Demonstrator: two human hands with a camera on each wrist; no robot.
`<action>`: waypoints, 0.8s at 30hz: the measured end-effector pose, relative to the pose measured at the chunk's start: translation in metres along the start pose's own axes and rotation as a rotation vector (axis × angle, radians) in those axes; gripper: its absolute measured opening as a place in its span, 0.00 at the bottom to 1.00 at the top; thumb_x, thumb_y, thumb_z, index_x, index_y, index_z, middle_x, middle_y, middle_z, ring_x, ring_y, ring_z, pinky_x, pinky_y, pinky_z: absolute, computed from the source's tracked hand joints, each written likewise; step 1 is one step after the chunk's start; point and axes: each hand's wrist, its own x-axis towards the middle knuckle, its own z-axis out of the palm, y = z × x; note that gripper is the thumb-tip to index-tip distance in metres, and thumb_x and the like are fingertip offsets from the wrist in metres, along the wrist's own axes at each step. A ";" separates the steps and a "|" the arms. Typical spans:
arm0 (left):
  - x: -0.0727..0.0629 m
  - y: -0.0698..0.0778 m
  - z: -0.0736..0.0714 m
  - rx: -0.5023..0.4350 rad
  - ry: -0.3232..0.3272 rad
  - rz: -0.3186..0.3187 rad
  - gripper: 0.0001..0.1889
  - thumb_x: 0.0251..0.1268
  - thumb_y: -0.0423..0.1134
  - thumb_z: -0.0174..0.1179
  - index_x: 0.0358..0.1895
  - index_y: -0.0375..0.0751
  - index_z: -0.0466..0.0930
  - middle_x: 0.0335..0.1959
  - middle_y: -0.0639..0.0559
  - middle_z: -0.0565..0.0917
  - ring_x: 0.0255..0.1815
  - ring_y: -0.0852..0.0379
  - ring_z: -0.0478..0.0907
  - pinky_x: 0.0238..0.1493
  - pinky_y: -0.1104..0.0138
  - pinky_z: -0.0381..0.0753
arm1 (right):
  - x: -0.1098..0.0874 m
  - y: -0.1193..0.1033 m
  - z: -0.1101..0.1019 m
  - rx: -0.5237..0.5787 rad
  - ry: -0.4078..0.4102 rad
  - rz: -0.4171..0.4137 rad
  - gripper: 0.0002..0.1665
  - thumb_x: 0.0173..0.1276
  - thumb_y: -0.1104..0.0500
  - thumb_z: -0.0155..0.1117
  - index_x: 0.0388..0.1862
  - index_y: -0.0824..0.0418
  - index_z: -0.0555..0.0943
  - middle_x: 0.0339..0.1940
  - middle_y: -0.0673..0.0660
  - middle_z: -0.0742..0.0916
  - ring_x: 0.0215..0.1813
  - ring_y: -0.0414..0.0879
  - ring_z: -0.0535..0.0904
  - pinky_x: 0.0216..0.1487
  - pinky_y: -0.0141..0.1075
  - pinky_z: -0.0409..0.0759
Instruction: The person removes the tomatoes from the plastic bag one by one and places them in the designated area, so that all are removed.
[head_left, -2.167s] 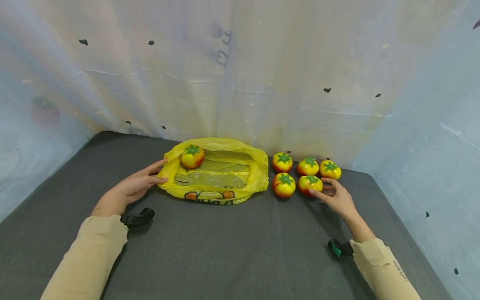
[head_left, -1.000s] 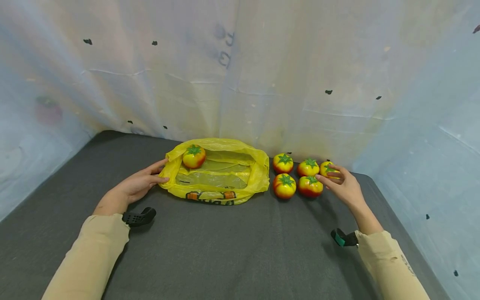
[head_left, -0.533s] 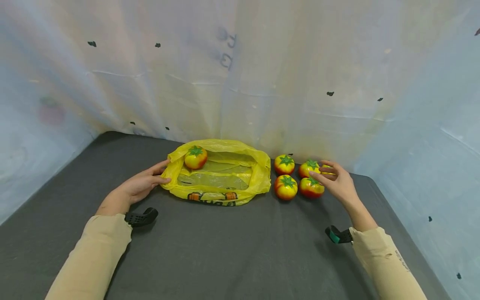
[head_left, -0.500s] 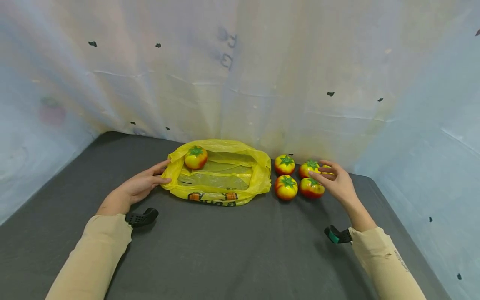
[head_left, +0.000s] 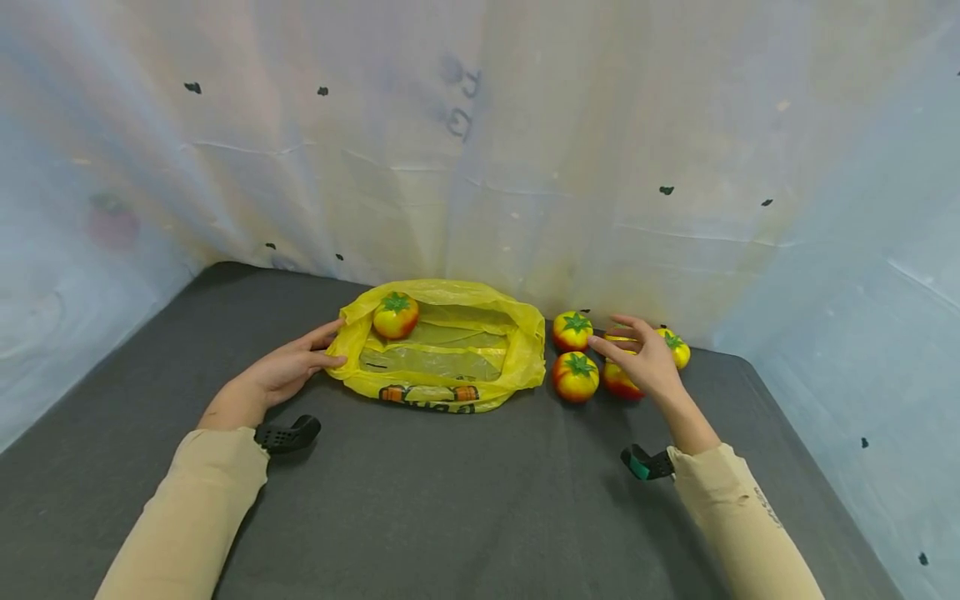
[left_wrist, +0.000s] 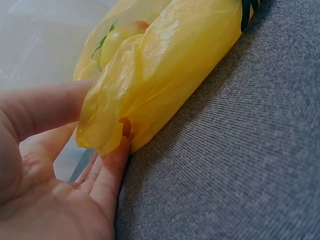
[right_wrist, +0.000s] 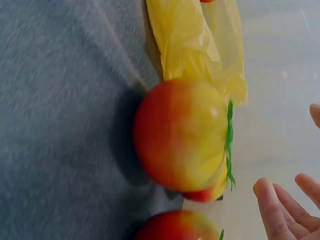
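Observation:
In the head view a yellow plastic bag point(head_left: 431, 393) lies with its mouth spread wide, one red-and-yellow tomato point(head_left: 396, 317) with a green leafy top inside at its left end. My left hand point(head_left: 281, 373) pinches the bag's left rim; the left wrist view has the yellow film point(left_wrist: 165, 75) between thumb and fingers. To the right of the bag several more tomatoes point(head_left: 575, 379) stand in two rows. My right hand point(head_left: 647, 364) hovers over them, fingers spread, holding nothing, and partly covers two. In the right wrist view the nearest tomato point(right_wrist: 180, 135) is apart from the fingertips point(right_wrist: 265, 192).
The dark grey cloth-covered table point(head_left: 450, 500) extends in front of the bag and tomatoes. A pale plastic sheet point(head_left: 562, 167) rises right behind them and along both sides. Each wrist wears a black strap mount point(head_left: 288, 435).
From above the right end of the tomatoes, my right hand has shifted left across the group after leaving the front right tomato. My left hand stays at the bag's rim.

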 end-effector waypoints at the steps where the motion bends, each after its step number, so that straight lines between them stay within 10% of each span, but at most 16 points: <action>1: 0.000 0.000 0.000 -0.001 0.003 0.001 0.45 0.71 0.37 0.54 0.77 0.49 0.29 0.76 0.34 0.26 0.76 0.34 0.25 0.72 0.40 0.32 | 0.001 -0.002 0.001 0.004 -0.001 -0.005 0.46 0.63 0.38 0.64 0.73 0.58 0.62 0.66 0.67 0.73 0.65 0.62 0.73 0.58 0.53 0.76; 24: 0.002 -0.002 0.000 -0.005 0.011 -0.003 0.44 0.71 0.36 0.53 0.78 0.50 0.30 0.76 0.34 0.27 0.77 0.36 0.26 0.73 0.41 0.33 | 0.018 -0.033 0.048 0.120 -0.035 -0.135 0.38 0.64 0.43 0.65 0.69 0.56 0.69 0.62 0.64 0.78 0.61 0.58 0.76 0.53 0.52 0.79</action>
